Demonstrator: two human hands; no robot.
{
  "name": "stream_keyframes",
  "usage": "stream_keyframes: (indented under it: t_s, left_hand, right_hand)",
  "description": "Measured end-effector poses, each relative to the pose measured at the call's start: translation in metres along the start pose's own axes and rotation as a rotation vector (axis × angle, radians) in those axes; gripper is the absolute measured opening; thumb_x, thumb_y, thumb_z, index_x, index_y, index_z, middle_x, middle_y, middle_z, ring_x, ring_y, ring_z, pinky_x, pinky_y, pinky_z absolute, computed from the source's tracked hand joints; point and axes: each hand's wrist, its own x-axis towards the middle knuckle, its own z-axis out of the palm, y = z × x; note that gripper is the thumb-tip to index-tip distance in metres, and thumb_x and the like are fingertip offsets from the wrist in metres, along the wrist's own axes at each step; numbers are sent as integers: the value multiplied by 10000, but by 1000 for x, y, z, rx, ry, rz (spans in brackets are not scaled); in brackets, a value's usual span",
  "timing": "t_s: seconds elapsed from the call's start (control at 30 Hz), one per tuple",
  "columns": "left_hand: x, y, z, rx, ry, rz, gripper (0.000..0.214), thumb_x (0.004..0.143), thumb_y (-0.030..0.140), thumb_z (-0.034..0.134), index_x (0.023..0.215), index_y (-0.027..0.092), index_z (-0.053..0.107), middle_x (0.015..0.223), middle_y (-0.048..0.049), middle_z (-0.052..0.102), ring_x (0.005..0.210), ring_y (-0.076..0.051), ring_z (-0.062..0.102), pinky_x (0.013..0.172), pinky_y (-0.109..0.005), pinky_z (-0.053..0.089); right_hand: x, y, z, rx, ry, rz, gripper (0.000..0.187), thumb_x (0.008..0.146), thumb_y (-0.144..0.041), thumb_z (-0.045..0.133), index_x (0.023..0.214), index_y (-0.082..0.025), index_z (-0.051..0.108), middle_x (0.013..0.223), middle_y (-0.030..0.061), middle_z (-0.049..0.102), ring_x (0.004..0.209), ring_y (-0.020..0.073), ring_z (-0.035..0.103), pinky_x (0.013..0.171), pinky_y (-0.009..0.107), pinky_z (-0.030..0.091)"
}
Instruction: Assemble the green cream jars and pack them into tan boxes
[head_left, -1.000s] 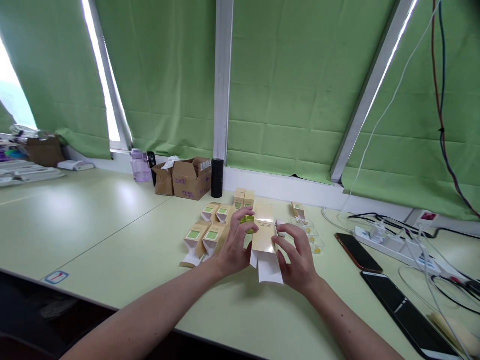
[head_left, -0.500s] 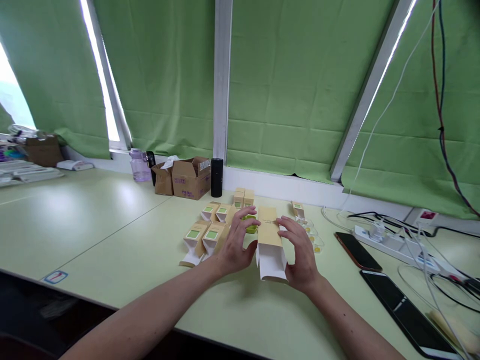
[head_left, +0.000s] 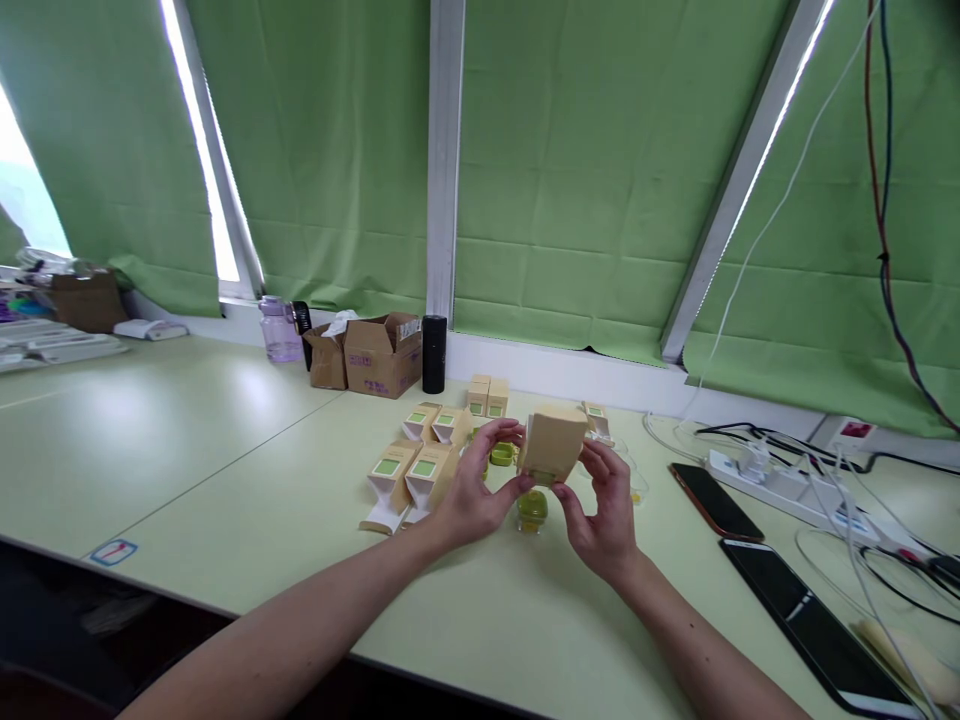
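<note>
Both hands hold a small tan carton (head_left: 553,444) lifted a little above the table, one end facing me. My left hand (head_left: 474,487) grips its left side and my right hand (head_left: 604,510) grips its right side, fingers curled round it. Below the carton a small green jar (head_left: 532,510) stands on the table. A second green jar (head_left: 502,453) sits just behind my left fingers. To the left lie several tan cartons with green labels (head_left: 409,478), their white flaps open.
Behind stand open cardboard boxes (head_left: 382,356), a black cylinder (head_left: 434,354) and a clear purple bottle (head_left: 279,330). To the right lie two phones (head_left: 709,500) (head_left: 814,620), a power strip (head_left: 780,487) and tangled cables. Green blinds cover the windows.
The carton lay flat on the table between my hands; now it is raised and turned end-on, uncovering the green jar beneath it.
</note>
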Motion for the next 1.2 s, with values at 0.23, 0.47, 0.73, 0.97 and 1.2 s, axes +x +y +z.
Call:
stream_keyframes:
  t_s: [0.23, 0.47, 0.73, 0.97, 1.2]
  left_hand:
    - [3, 4, 1, -33, 45, -108, 528, 993, 437, 717, 1433, 264, 481, 1378, -124, 578, 1067, -205, 637, 922, -350, 573]
    - [4, 6, 1, -23, 44, -174, 483, 1008, 491, 686, 1385, 275, 475, 1399, -120, 517, 966, -167, 621, 798, -292, 553]
    - [6, 5, -1, 19, 5, -96, 310, 1079, 466, 564, 1318, 269, 554, 1433, -125, 454, 880, -129, 620, 838, -324, 575]
    - [4, 13, -8, 36, -92, -81, 272, 1086, 363, 531, 1334, 279, 604, 1533, -135, 397, 1098, -208, 643, 994, -417, 576]
    - [3, 9, -7, 43, -94, -93, 405, 976, 272, 703, 1367, 276, 597, 1553, -145, 389, 1154, -242, 648, 1010, -429, 563]
  right_hand:
    - [11, -10, 1, 99, -87, -42, 533, 1044, -149, 552, 1507, -375, 417, 1401, 119, 579, 1539, 331, 425, 1030, 578, 619]
    - [11, -17, -1, 15, -168, 65, 399, 1076, -202, 513, 1437, -360, 576, 1561, 132, 395, 1500, 335, 455, 961, 496, 648]
    - [11, -17, -2, 150, -163, 246, 350, 1089, -340, 538, 1424, -370, 634, 1535, 115, 421, 1155, 241, 662, 959, 451, 633]
    - [13, -10, -5, 248, -174, 340, 339, 1090, -398, 532, 1397, -347, 665, 1509, 126, 469, 1164, 253, 667, 883, 397, 639]
    - [11, -6, -5, 341, -214, 361, 388, 1050, -401, 614, 1434, -352, 623, 1578, 125, 399, 951, 187, 713, 916, 437, 647]
